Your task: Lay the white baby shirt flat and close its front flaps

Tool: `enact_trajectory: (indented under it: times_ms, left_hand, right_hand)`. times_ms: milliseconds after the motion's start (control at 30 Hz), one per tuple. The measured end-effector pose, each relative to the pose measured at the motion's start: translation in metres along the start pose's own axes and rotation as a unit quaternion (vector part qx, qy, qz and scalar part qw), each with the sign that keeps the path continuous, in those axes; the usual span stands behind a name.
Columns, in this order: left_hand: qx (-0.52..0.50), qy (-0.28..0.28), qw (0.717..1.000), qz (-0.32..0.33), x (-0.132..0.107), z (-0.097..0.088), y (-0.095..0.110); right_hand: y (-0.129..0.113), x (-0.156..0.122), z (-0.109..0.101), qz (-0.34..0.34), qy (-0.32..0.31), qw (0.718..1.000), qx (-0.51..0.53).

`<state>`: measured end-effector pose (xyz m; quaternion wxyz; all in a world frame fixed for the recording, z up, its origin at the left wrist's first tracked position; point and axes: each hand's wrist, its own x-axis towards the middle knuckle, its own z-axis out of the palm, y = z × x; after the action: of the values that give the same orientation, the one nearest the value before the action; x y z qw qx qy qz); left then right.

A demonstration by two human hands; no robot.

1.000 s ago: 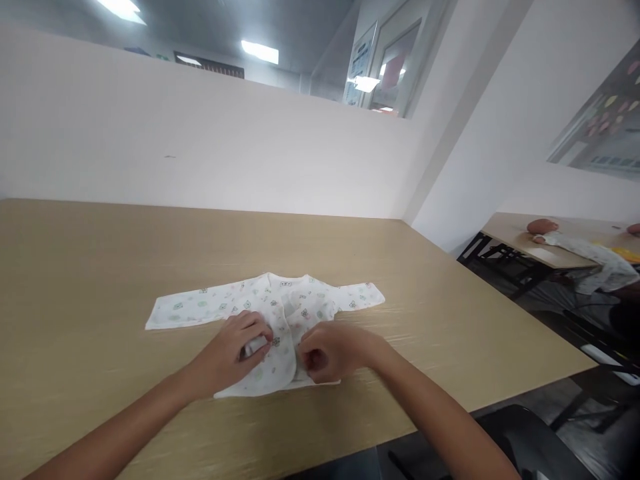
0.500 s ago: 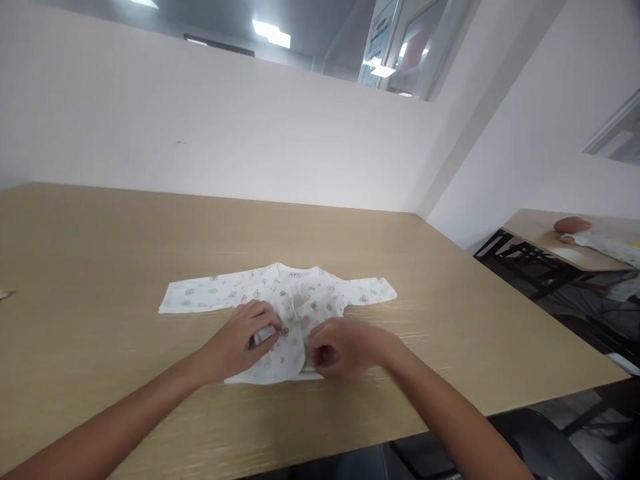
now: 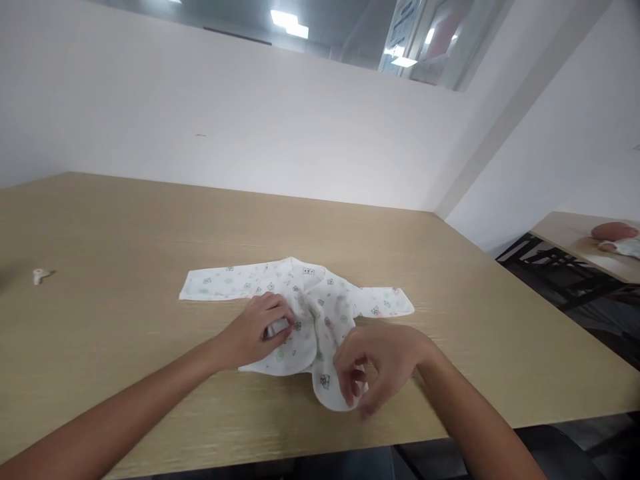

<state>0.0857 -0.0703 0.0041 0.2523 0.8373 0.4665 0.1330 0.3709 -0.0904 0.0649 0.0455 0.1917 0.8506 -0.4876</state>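
Note:
A white long-sleeved baby shirt (image 3: 300, 350) with small green and dark animal prints lies on the table, sleeves spread to both sides and collar facing away from me. My left hand (image 3: 267, 327) rests on the left front panel, thumb and fingers pinched together around a raised bit of cloth. Over the lower right corner of the right panel is my right hand (image 3: 377, 367), slightly blurred, its fingers curled and its thumb apart from them. That panel's rounded lower corner sticks out toward the near edge, below the left panel's hem.
The wooden table (image 3: 125, 233) reaches back to a white wall (image 3: 300, 133). A small white object (image 3: 39, 275) lies at the far left. On a second table (image 3: 575, 243) at the right is a doll-like figure (image 3: 615, 232). A dark chair (image 3: 555, 453) stands below the near edge.
The right front panel has come out from under the left one and now extends toward me and right. My right hand has moved right and its fingers have parted. The view has shifted left.

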Motion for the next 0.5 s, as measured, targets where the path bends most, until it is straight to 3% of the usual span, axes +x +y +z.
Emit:
enact_trajectory:
  times_ms: [67,200,267,367,500]
  left_hand:
    - [0.007,-0.006,1.000,0.003,-0.001,-0.001,0.001]
    - [0.027,-0.038,0.999,0.022,-0.005,-0.006,0.007]
    - [0.038,-0.062,0.996,0.043,-0.009,-0.006,0.010]
    - [0.060,-0.085,0.990,0.092,-0.016,-0.001,0.012]
    - [0.105,-0.067,0.981,0.146,-0.020,0.012,0.007]
  right_hand:
    - [0.002,0.001,-0.003,0.000,0.029,1.000,0.004]
    - [0.010,0.008,-0.008,0.025,0.216,0.976,-0.021]
    - [0.019,0.015,-0.007,0.057,0.281,0.957,-0.037]
    - [0.036,0.027,-0.005,0.088,0.344,0.932,-0.068]
    - [0.058,0.042,-0.001,0.092,0.407,0.896,-0.154]
